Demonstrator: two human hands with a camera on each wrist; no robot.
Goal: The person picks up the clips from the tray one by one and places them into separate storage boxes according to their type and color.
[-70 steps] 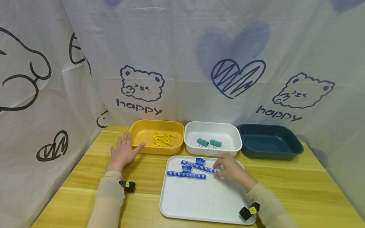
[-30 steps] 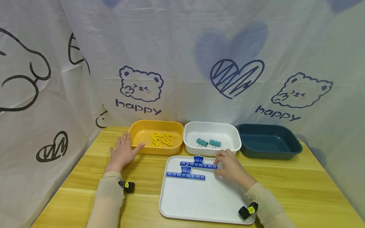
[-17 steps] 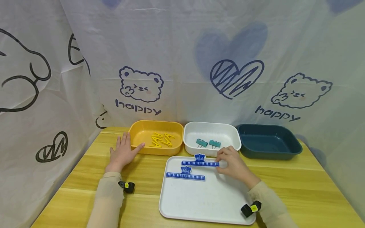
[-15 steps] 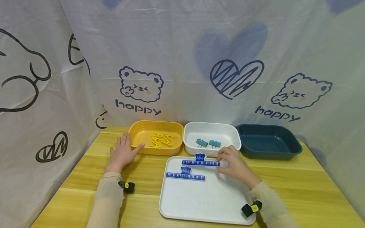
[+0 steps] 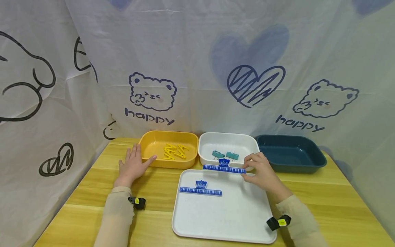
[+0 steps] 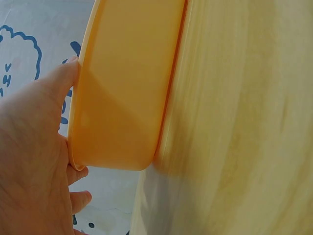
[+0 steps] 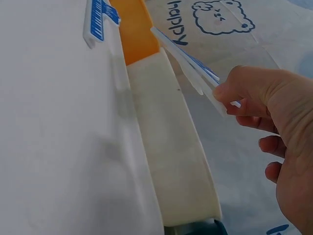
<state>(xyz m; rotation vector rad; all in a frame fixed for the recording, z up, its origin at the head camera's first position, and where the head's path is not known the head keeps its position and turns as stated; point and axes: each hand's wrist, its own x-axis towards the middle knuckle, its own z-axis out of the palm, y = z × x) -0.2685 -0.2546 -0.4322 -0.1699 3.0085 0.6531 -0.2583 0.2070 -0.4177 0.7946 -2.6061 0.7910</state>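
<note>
My right hand (image 5: 262, 173) pinches the right end of a blue clip (image 5: 224, 168) printed with piano keys, thumb on one side and fingers on the other. In the right wrist view this clip (image 7: 188, 63) is off the white tray (image 5: 225, 216), in the air. A matching blue clip (image 5: 201, 190) lies flat on the tray's upper left part. My left hand (image 5: 132, 166) rests with spread fingers at the left front corner of the yellow bin (image 5: 160, 163). In the left wrist view the thumb lies against the bin's rim (image 6: 78, 93).
Several yellow clothespins (image 5: 175, 151) lie in the yellow bin. Beside it, the white bin (image 5: 205, 161) contains two teal binder clips (image 5: 232, 155). A dark teal bin (image 5: 293, 168) stands at the right. Behind the bins hangs a printed curtain (image 5: 197, 85); wooden tabletop (image 5: 324, 206) surrounds the tray.
My right hand has taken hold of the upper blue clip, straightened it, lifted it off the tray and carried it right toward the white bin. The left hand has stayed put.
</note>
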